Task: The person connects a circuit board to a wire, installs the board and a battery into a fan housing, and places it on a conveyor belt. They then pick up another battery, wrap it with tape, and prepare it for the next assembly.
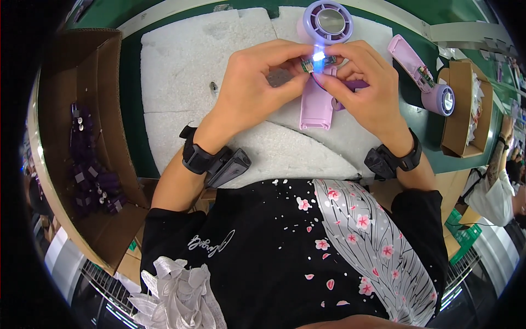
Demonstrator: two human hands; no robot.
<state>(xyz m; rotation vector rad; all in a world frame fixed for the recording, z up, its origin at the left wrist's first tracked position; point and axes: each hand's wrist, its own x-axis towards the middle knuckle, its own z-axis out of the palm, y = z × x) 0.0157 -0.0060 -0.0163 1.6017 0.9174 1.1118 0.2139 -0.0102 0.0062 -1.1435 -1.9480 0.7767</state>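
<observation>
While both forearms reach up over the surface [132,137], the two hands meet near its far side, around a small green circuit board [308,66] lit by a bright blue-white light [319,56]. The left hand [249,82] has its grip nearly closed, thumb and forefinger pinching the board's left end. The right hand [370,79] likewise has its grip drawn in at the other end, forefinger above and thumb below, though glare blurs the exact contact. Thin wires [316,81] run down from the board near the right thumb. Under the hands lies an open lilac shell [316,109], on a white foam sheet [183,93] that covers much of the surface. Just beyond the fingers sits a round lilac fan head [327,22], and a dark purple piece [359,85] shows partly beneath the right hand. To the right, a second lilac fan [438,100] lies with its handle open, another green board [424,75] inside; next to it stands a small cardboard box [453,112] with pale packets. At the left, a large cardboard box [101,60] holds a heap of dark purple parts [90,183]. Black straps [198,158] circle both wrists. Another person [490,194] appears at the far right.
</observation>
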